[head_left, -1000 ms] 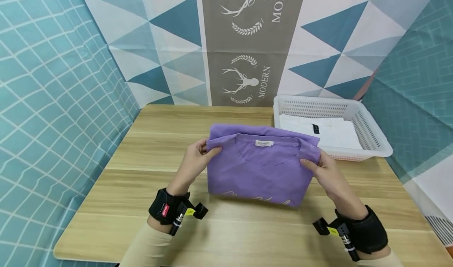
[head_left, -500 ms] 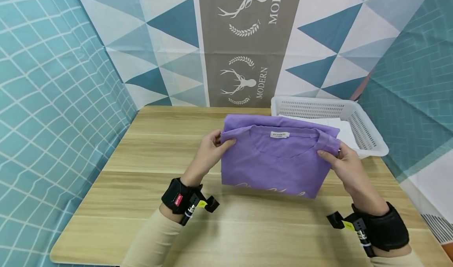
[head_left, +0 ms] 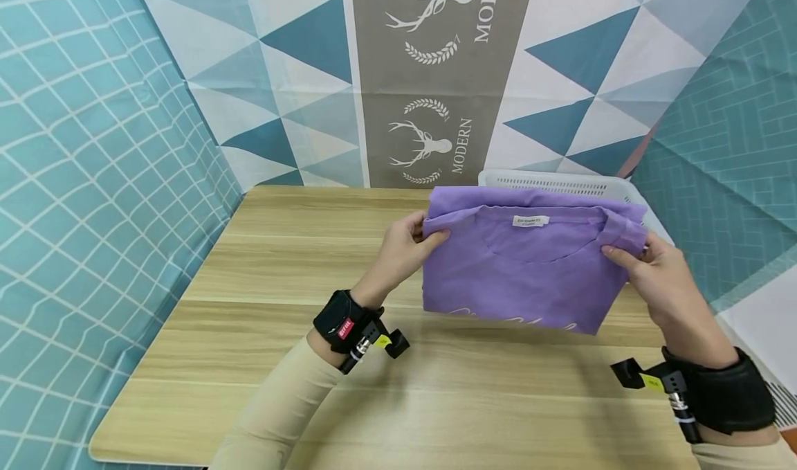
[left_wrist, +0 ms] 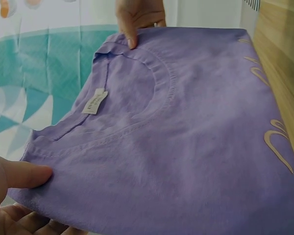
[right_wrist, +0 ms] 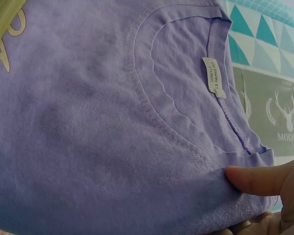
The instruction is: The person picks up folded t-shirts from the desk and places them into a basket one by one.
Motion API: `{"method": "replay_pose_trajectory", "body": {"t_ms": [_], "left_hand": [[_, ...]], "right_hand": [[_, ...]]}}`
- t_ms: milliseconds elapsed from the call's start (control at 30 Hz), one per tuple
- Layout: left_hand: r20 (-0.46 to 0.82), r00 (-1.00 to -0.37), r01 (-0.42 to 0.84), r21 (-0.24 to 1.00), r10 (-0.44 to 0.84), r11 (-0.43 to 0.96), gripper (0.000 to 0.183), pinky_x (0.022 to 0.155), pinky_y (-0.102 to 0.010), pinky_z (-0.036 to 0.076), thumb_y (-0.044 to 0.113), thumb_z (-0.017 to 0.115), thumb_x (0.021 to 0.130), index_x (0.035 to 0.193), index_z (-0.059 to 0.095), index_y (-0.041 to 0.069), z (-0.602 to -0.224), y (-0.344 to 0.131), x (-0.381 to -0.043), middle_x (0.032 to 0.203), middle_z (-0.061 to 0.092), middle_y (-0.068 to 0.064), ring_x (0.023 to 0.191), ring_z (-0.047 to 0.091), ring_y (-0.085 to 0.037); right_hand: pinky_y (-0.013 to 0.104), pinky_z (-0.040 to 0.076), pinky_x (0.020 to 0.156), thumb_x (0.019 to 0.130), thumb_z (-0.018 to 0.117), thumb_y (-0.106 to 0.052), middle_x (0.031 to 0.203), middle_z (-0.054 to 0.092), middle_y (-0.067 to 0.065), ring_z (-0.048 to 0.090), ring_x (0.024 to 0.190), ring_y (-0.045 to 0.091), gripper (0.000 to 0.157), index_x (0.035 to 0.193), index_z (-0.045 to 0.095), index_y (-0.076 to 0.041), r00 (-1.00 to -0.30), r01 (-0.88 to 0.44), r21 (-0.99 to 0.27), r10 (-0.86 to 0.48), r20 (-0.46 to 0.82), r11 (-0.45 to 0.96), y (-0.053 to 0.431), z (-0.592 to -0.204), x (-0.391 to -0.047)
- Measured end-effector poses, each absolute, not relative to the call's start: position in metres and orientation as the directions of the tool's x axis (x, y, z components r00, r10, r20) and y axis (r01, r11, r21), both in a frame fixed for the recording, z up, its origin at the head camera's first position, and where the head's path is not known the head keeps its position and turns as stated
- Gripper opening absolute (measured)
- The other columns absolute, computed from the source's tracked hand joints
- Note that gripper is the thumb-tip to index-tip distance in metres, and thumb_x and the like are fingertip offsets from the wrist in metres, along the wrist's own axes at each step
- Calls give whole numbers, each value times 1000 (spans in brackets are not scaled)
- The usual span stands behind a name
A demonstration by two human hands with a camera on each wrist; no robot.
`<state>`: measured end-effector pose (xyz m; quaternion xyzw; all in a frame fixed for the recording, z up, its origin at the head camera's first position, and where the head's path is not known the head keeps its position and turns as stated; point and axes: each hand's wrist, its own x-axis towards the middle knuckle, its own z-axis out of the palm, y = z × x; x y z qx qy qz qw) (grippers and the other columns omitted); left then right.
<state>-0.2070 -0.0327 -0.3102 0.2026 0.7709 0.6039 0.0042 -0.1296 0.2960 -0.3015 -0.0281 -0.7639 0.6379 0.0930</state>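
Note:
A folded purple T-shirt (head_left: 529, 269) with a round neck and a white label (head_left: 530, 221) hangs between both hands, raised over the table. At its upper left corner my left hand (head_left: 407, 245) pinches the cloth, thumb on top and fingers beneath. My right hand (head_left: 663, 269) pinches the upper right corner the same way. In the left wrist view the T-shirt (left_wrist: 186, 132) stretches across with pale lettering along its lower edge. The right wrist view has the right thumb pressing the T-shirt (right_wrist: 98, 107) beside the collar. The lettering is partly out of sight under the front fold.
Behind the T-shirt a white plastic basket (head_left: 548, 181) stands at the back right of the wooden table (head_left: 280, 318); the shirt hides most of it. Patterned cloth (head_left: 299, 75) hangs at the back, with teal tile-print cloth (head_left: 81, 179) at the left.
Both hands have carried the T-shirt to the right and a little farther back. It now covers most of the basket, whose white folded contents were visible earlier. The grip looks the same.

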Motion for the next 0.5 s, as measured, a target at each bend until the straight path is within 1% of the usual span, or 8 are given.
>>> {"method": "replay_pose_trajectory", "body": {"t_ms": [200, 267, 367, 433, 467, 500], "left_hand": [[303, -892, 390, 891, 336, 232, 22, 67, -15, 50, 7, 67, 87, 105, 63, -4, -303, -17, -212, 98, 73, -22, 80, 66, -13], [316, -887, 407, 880, 338, 244, 22, 65, -14, 48, 7, 68, 87, 104, 64, -4, -300, -12, -213, 95, 73, -22, 77, 65, -12], [321, -879, 419, 873, 353, 250, 24, 67, -14, 49, 8, 67, 87, 108, 64, -4, -296, -6, -216, 98, 73, -21, 80, 67, -16], [318, -876, 420, 872, 362, 253, 27, 68, -14, 49, 8, 67, 87, 111, 64, -3, -293, -2, -218, 99, 73, -20, 82, 67, -16], [317, -875, 423, 869, 365, 258, 27, 68, -14, 49, 9, 67, 87, 112, 64, -2, -292, 0, -219, 98, 74, -19, 81, 67, -14], [317, -874, 426, 864, 368, 268, 25, 66, -13, 47, 10, 67, 88, 110, 64, -2, -290, 2, -220, 92, 73, -16, 77, 65, -12]], "right_hand": [[7, 47, 63, 93, 61, -12, 90, 62, -29, 58, 78, -12, 28, 110, 55, -34, -974, -36, -960, 205, 96, 279, 311, -289, -131], [6, 46, 63, 94, 60, -12, 90, 61, -30, 57, 78, -13, 28, 108, 55, -35, -972, -23, -956, 218, 91, 293, 315, -286, -131], [6, 46, 63, 94, 59, -10, 89, 61, -31, 57, 78, -14, 27, 107, 55, -34, -970, -14, -957, 227, 83, 289, 320, -281, -132], [7, 46, 63, 94, 60, -11, 89, 62, -31, 57, 78, -13, 26, 109, 55, -32, -970, 1, -963, 235, 65, 270, 324, -279, -132], [6, 46, 63, 94, 60, -12, 90, 62, -31, 57, 79, -13, 26, 111, 55, -31, -969, 6, -964, 239, 60, 268, 326, -278, -133], [6, 45, 63, 94, 59, -14, 91, 60, -32, 56, 80, -14, 27, 115, 54, -31, -967, 19, -954, 248, 59, 300, 328, -277, -134]]}}
